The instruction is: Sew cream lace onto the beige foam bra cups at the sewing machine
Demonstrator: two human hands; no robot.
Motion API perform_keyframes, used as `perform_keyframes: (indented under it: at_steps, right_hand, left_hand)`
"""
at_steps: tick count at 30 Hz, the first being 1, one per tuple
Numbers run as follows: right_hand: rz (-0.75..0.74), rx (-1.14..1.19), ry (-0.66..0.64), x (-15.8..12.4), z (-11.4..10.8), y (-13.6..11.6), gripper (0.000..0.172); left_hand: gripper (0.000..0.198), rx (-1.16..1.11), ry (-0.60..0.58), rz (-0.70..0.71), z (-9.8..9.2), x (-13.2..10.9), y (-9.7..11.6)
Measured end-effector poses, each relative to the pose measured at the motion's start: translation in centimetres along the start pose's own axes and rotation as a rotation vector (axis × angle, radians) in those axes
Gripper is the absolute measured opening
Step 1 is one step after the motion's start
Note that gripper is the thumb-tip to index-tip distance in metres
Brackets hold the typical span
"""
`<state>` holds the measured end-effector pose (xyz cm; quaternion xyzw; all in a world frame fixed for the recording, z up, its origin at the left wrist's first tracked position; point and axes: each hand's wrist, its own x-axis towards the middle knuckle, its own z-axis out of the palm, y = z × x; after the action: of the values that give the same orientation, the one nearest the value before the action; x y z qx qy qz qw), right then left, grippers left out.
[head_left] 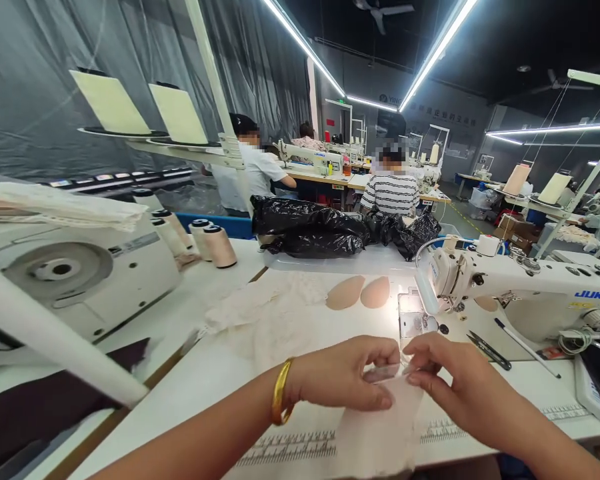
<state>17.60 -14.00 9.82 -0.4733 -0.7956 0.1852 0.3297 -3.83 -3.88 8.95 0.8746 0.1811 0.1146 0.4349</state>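
Note:
My left hand [350, 373], with a gold bangle at the wrist, is closed on the upper edge of a pale, thin fabric piece [380, 433]. My right hand [447, 380] pinches the same edge close beside it, thumb against fingers. From both hands the fabric drops toward the table's front edge. Just beyond them is the lit needle area of a white JUKI sewing machine [535, 283]. Two beige teardrop-shaped pieces [347, 293] lie left of the needle plate, near a spread of cream lace fabric [265, 313].
Thread snips [490, 350] and a white pen [527, 347] lie right of my right hand. A printed ruler [290, 447] runs along the front. Black plastic bags [310, 227] sit behind. Thread cones [220, 247] and another machine [80, 287] stand left. Co-workers sit further back.

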Motion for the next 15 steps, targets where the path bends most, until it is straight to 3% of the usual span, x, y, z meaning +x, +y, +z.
perform_keyframes:
  at_steps: [3, 5, 7, 9, 11, 15]
  right_hand:
    - [-0.145, -0.249, 0.203, 1.1, -0.1, 0.4, 0.015]
    - [-0.256, -0.402, 0.358, 1.8, 0.5, 0.9, 0.018]
    - [-0.344, -0.479, 0.440, 2.1, 1.7, 2.1, 0.026]
    - [-0.407, -0.506, 0.414, 1.9, 3.0, 4.1, 0.033]
    - [-0.451, -0.513, 0.297, 1.4, 4.2, 6.7, 0.034]
    - [-0.424, -0.432, 0.009, 0.5, 4.7, 11.2, 0.027]
  left_hand:
    - [0.024, 0.043, 0.223, -0.023, -0.6, -0.2, -0.2]
    - [0.022, 0.270, 0.450, 0.106, -1.2, -0.1, -0.7]
    - [0.020, 0.564, 0.584, 0.268, -1.4, -0.1, -1.6]
    - [0.022, 0.836, 0.577, 0.355, -0.8, -0.1, -2.9]
    - [0.020, 1.010, 0.468, 0.329, 0.5, -0.1, -4.1]
    - [0.028, 1.096, 0.249, 0.350, 3.2, 1.4, -4.9]
